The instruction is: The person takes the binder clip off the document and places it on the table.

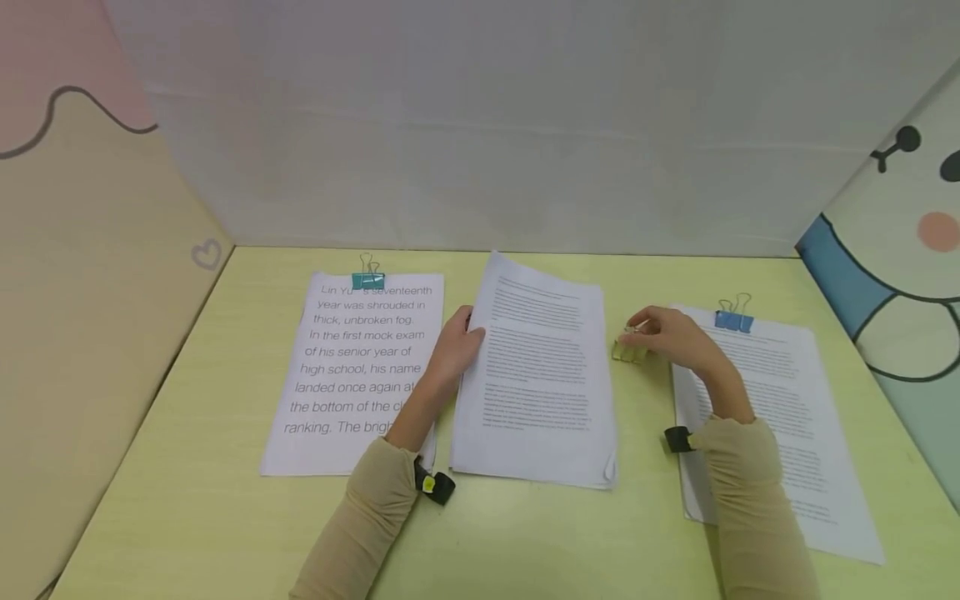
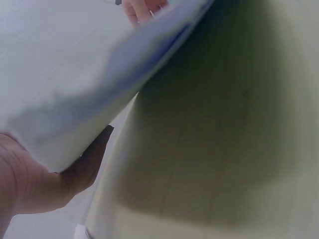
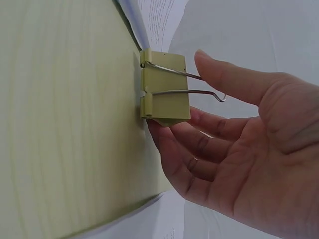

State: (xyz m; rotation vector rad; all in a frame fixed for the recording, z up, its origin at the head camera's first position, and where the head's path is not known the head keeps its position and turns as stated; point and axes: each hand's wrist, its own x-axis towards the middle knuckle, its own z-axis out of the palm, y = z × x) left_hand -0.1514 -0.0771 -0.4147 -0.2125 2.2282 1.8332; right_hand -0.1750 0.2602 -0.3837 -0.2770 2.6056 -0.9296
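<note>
In the head view my left hand (image 1: 452, 348) grips the left edge of the middle stack of printed paper (image 1: 536, 367), thumb on top, with the stack's upper left part raised. The left wrist view shows the paper's edge (image 2: 99, 109) lifted off the table, with fingers beneath it. To the right of that stack, my right hand (image 1: 678, 340) holds a yellow binder clip (image 1: 627, 352). In the right wrist view the thumb lies at the wire handles of the clip (image 3: 168, 87), and the fingers curl behind its body.
On the left lies a stack of large-print paper (image 1: 352, 358) under a teal binder clip (image 1: 368, 281). At the right another printed stack (image 1: 780, 417) carries a blue binder clip (image 1: 734, 321), partly covered by my right forearm. A white sheet (image 1: 510, 183) stands behind the yellow table (image 1: 525, 542).
</note>
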